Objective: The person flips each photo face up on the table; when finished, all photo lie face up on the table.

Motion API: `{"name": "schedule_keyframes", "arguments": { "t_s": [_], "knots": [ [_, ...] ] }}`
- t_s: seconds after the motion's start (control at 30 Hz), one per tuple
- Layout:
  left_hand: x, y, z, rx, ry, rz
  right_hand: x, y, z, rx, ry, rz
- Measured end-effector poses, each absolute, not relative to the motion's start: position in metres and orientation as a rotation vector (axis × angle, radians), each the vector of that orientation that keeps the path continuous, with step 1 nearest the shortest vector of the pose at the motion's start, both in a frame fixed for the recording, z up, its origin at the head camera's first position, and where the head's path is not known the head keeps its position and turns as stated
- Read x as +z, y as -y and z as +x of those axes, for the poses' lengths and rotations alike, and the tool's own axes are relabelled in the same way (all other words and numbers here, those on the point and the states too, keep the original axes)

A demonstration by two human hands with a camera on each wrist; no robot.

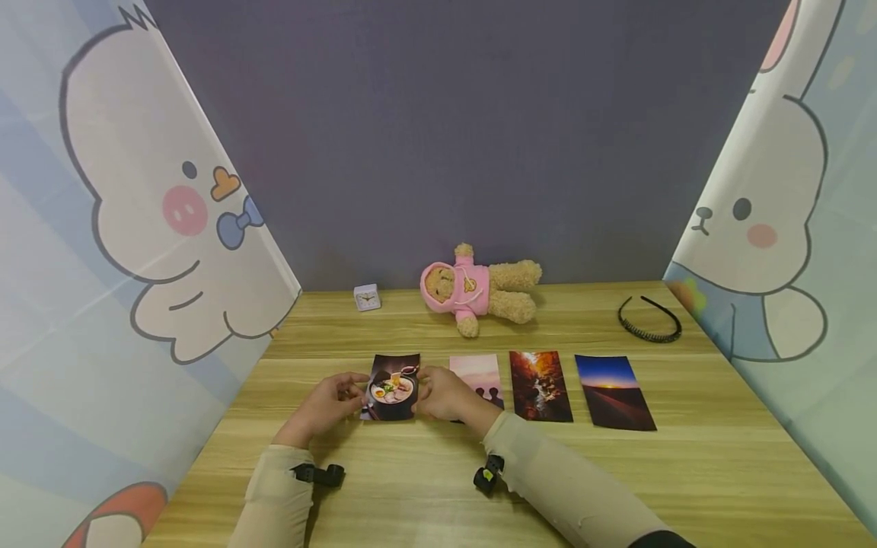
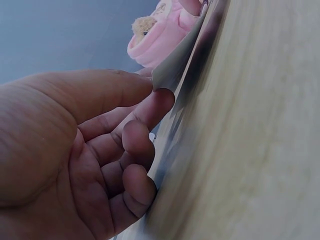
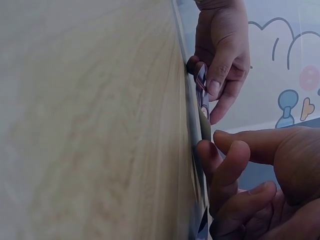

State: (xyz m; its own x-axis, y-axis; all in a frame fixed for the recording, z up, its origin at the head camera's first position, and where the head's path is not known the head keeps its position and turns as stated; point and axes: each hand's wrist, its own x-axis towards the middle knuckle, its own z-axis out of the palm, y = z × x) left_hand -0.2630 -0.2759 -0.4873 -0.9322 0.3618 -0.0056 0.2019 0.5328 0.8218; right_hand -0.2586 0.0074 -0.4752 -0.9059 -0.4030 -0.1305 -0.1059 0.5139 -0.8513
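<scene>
A photo of a ramen bowl (image 1: 392,392) lies between my two hands, close over the wooden table. My left hand (image 1: 327,409) pinches its left edge with thumb and index finger; in the left wrist view that edge of the photo (image 2: 172,67) is bent up from the table. On the other side my right hand (image 1: 445,396) has thumb and index finger at the right edge, pinching it. Partly behind the right hand lies a pink photo with dark silhouettes (image 1: 477,373). Further right are an autumn stream photo (image 1: 540,387) and a sunset photo (image 1: 614,392).
Along the back of the table (image 1: 411,487) stand a small white clock (image 1: 367,297) and a plush bear in a pink hoodie (image 1: 473,289), lying on its side. A black headband (image 1: 651,332) rests at the back right. Cartoon-printed panels flank both sides, with a grey wall (image 1: 473,137) behind.
</scene>
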Motion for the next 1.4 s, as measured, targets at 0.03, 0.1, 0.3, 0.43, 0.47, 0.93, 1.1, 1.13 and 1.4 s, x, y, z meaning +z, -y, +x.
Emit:
{"name": "schedule_keyframes", "arguments": {
  "t_s": [0.03, 0.1, 0.3, 0.43, 0.47, 0.93, 1.1, 1.13, 1.4],
  "knots": [
    [-0.487, 0.276, -0.263, 1.349, -2.599, 0.481, -0.475, -0.008, -0.259, -1.344, -2.444, -0.429],
    [-0.488, 0.276, -0.264, 1.336, -2.609, 0.483, -0.475, -0.008, -0.258, -1.343, -2.438, -0.440],
    [-0.488, 0.275, -0.264, 1.309, -2.637, 0.482, -0.473, -0.008, -0.257, -1.343, -2.415, -0.447],
    [-0.487, 0.274, -0.263, 1.290, -2.655, 0.472, -0.473, -0.008, -0.257, -1.347, -2.402, -0.435],
    [-0.487, 0.274, -0.262, 1.289, -2.656, 0.463, -0.473, -0.008, -0.256, -1.351, -2.398, -0.433],
    [-0.486, 0.275, -0.261, 1.288, -2.651, 0.497, -0.472, -0.009, -0.256, -1.377, -2.358, -0.426],
    [-0.487, 0.275, -0.262, 1.266, -2.673, 0.504, -0.472, -0.011, -0.257, -1.359, -2.357, -0.460],
    [-0.488, 0.275, -0.262, 1.262, -2.679, 0.499, -0.472, -0.012, -0.257, -1.354, -2.354, -0.469],
    [-0.489, 0.274, -0.261, 1.324, -2.659, 0.415, -0.469, -0.024, -0.260, -1.395, -2.321, -0.517]
  ]
}}
